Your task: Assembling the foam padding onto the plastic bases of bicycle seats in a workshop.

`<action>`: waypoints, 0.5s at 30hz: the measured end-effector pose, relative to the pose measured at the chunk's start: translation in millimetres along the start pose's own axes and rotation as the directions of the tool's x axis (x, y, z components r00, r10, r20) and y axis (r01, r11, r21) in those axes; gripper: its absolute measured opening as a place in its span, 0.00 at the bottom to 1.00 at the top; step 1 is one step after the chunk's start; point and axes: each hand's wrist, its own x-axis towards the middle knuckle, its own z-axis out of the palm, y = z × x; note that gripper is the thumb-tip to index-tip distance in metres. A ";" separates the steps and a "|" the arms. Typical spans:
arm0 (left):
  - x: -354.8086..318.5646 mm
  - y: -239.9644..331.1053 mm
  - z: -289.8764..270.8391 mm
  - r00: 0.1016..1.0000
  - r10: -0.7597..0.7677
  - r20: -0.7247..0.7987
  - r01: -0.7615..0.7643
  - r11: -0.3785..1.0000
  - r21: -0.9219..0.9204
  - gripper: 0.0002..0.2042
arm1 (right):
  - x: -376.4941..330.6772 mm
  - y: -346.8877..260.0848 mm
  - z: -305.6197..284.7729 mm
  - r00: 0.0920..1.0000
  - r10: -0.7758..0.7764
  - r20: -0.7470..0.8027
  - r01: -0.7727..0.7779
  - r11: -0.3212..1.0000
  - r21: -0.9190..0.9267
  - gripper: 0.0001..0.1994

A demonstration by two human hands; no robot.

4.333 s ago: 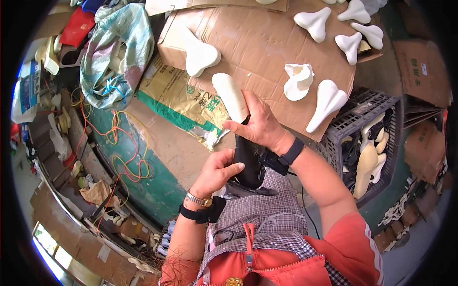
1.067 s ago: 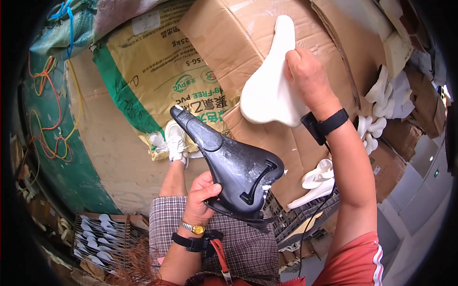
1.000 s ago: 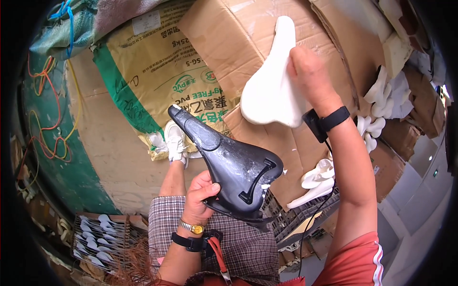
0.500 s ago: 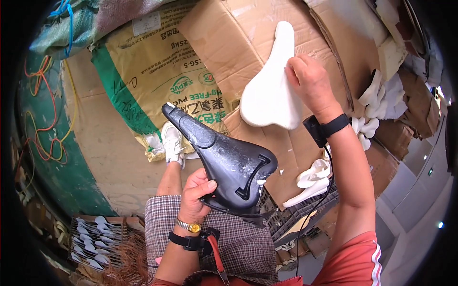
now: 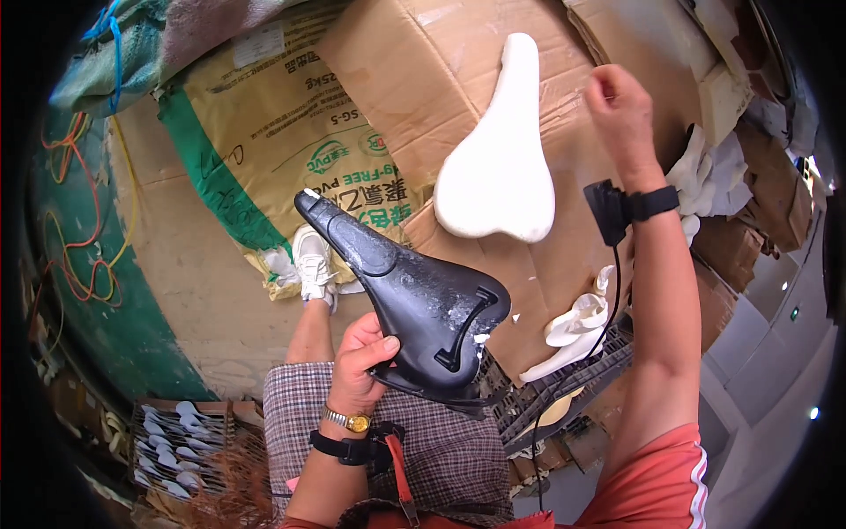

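My left hand (image 5: 363, 360) is closed round the edge of a black bicycle saddle (image 5: 421, 295). The saddle's narrow nose points up and left, and white residue and flecks mark its surface. On the cardboard beyond it lies a white foam bicycle saddle (image 5: 498, 172), its nose pointing away from me. My right hand (image 5: 621, 110), fingers curled together, is raised to the right of the white saddle and apart from it. Whatever may be in those fingers is hidden.
Flattened cardboard (image 5: 414, 79) and a yellow-green printed sack (image 5: 273, 123) cover the work surface. Curled white foam scraps (image 5: 577, 322) lie near a black crate (image 5: 608, 353) at right. A rack of pale pieces (image 5: 172, 445) stands at lower left. Coloured cords (image 5: 84, 247) hang at far left.
My right hand has left the edge of the white saddle and moved right. The white saddle has shifted and turned slightly on the cardboard. My left hand keeps its hold on the black saddle.
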 end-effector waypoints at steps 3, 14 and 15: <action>0.4 2.7 5.4 1.000 -0.005 -0.012 0.005 1.000 0.021 0.20 | -23.6 -25.8 13.3 0.966 -0.137 0.218 0.114 0.987 0.111 0.03; 5.2 4.3 15.0 1.000 -0.002 -0.027 0.003 1.000 0.031 0.14 | -29.1 -42.8 24.8 0.926 -0.247 0.285 0.296 0.944 -0.144 0.04; 5.7 3.7 15.0 1.000 -0.002 -0.027 0.003 0.999 0.032 0.14 | -28.1 -42.6 24.3 0.915 -0.262 0.306 0.320 0.934 -0.159 0.04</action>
